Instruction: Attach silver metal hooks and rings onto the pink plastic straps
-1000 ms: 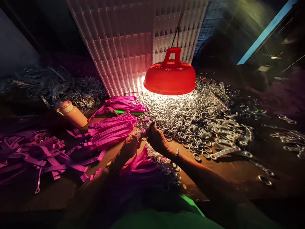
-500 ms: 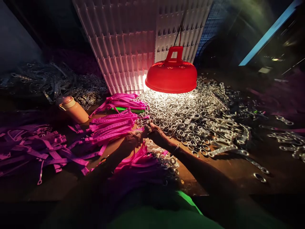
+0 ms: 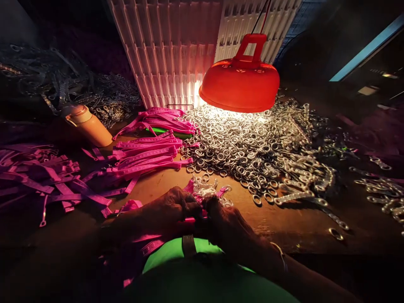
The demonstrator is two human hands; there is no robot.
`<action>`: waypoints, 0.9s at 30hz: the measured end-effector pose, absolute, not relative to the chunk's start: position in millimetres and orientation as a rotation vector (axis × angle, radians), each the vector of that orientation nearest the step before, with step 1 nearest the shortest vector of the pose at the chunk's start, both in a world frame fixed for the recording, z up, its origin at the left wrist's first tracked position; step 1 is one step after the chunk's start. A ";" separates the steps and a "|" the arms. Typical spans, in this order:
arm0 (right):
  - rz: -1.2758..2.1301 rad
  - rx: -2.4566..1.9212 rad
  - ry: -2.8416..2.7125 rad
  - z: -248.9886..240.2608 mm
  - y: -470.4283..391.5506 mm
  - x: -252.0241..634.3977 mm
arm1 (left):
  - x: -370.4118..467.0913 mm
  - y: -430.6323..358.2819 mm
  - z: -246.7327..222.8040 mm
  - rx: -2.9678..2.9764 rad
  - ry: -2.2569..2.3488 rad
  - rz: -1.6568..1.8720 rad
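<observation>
Near the table's front edge, my left hand point(image 3: 181, 205) and my right hand point(image 3: 221, 214) are close together, their fingers closed around a pink strap point(image 3: 190, 219). The fingers and shadow hide most of that strap. Just beyond my hands lie metal rings with pink bits point(image 3: 206, 187). Several pink straps point(image 3: 148, 158) lie in bundles farther back on the left. A large heap of metal rings point(image 3: 233, 145) spreads beneath the red lamp.
The red lamp point(image 3: 241, 86) hangs low over the heap. An orange bottle point(image 3: 91, 128) stands tilted in view at the left, behind loose pink straps point(image 3: 59, 185). A ribbed white panel point(image 3: 170, 54) rises at the back. Metal pieces point(image 3: 383, 189) lie far right.
Both hands have come down toward the body, away from the ring heap. The pink straps and rings under them now show beyond the hands. The view has shifted slightly.
</observation>
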State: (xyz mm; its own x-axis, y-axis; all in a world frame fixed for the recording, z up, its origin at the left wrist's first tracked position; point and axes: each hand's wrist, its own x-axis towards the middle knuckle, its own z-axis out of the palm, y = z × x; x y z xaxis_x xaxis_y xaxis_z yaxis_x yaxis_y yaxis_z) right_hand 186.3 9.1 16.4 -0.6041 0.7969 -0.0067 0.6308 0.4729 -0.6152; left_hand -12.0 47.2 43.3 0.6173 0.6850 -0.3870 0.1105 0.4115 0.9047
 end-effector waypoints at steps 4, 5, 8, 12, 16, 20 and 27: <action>0.892 -1.211 -2.353 9.2 -6.1 186.2 | -6.1 19.7 24.1 0.904 0.767 0.499; 0.924 -1.190 -2.327 8.4 -8.1 185.0 | -5.7 13.8 23.2 0.897 0.772 0.504; 1.095 -1.128 -2.213 6.9 -12.2 180.4 | -5.6 1.0 27.5 0.937 0.865 0.509; 1.293 -1.097 -2.060 5.0 -13.5 175.5 | -4.9 -4.5 30.5 0.939 0.900 0.544; 1.359 -1.037 -2.135 6.2 -9.8 174.8 | -5.2 -2.3 21.9 0.831 0.874 0.505; 1.371 -1.094 -2.312 16.3 -2.2 175.7 | -5.6 0.8 9.6 0.775 0.812 0.517; 1.138 -1.125 -2.602 45.9 23.2 180.1 | -1.1 14.9 9.3 0.661 0.803 0.548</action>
